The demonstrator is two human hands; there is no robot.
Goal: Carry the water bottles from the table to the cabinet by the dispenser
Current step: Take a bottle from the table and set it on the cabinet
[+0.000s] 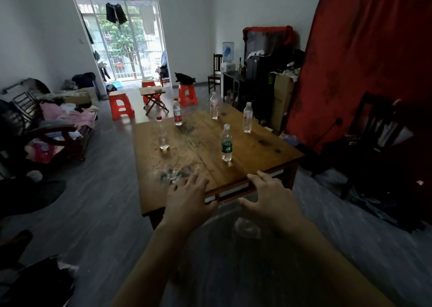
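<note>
Five bottles (pixel 226 143) stand on the table (pixel 257 180); both hands' fingers (pixel 196 180) spread empty at its near edge

Daylight enters through the barred balcony door (pixel 121 42); red stools (pixel 120 105) dot the grey floor (pixel 105 213), a red-draped mattress (pixel 364 56) leaning right.

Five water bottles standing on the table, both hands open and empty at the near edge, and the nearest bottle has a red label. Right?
Not quite. The head view shows the nearest bottle has a green label. The rest holds: five bottles stand on the table, and the left hand and right hand are open and empty.
</note>
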